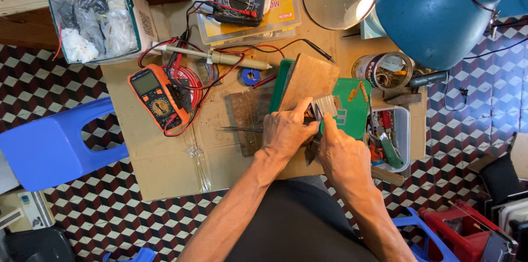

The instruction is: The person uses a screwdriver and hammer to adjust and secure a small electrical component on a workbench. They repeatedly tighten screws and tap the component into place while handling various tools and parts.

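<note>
Between both hands (313, 138) — perhaps tape (325, 105).

orange multimeter screen (145, 82), labelled tin (381, 69)

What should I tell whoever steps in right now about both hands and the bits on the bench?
Left hand: fingers pinch the small grey metal part from the left.
Right hand: fingertips press the same part from below.
The part sits over the wooden block and green board, on the cardboard sheet.
Nearby: orange multimeter with tangled leads, soldering iron, tool tub.
Part in hand, not set down.
</note>
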